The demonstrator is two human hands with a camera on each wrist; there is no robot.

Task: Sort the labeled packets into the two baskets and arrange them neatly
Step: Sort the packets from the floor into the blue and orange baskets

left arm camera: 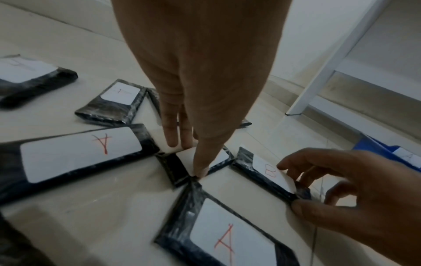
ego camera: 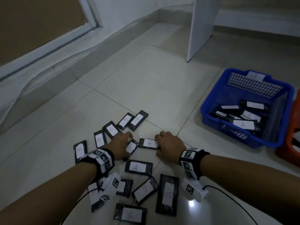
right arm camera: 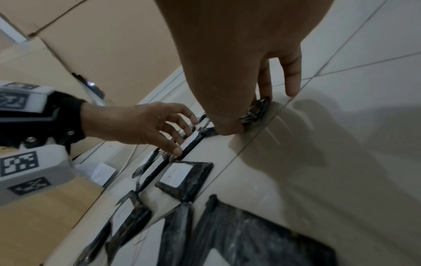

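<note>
Both hands are down on the floor tiles in the middle of the scattered packets, each working on its own packet, prob. to lift two at once.

Right hand pinches the end of the B packet: thumb under the near edge, fingers curled over the far edge, so it's gripped but still lying flat on the tile. Left hand is on the small packet just left of it, thumb at one corner and fingers bent over the top. It looks like a grip forming, not yet lifted. That packet's letter isn't readable.

The two packets sit nearly touching, between the hands. A-marked packets lie all round, near and far side of the wrists.

Blue basket is well off to the right, already holding several A packets in a loose heap, so not neat yet. The orange basket is just beyond it at the frame edge and likely takes the B ones, hence the right hand on B.
</note>
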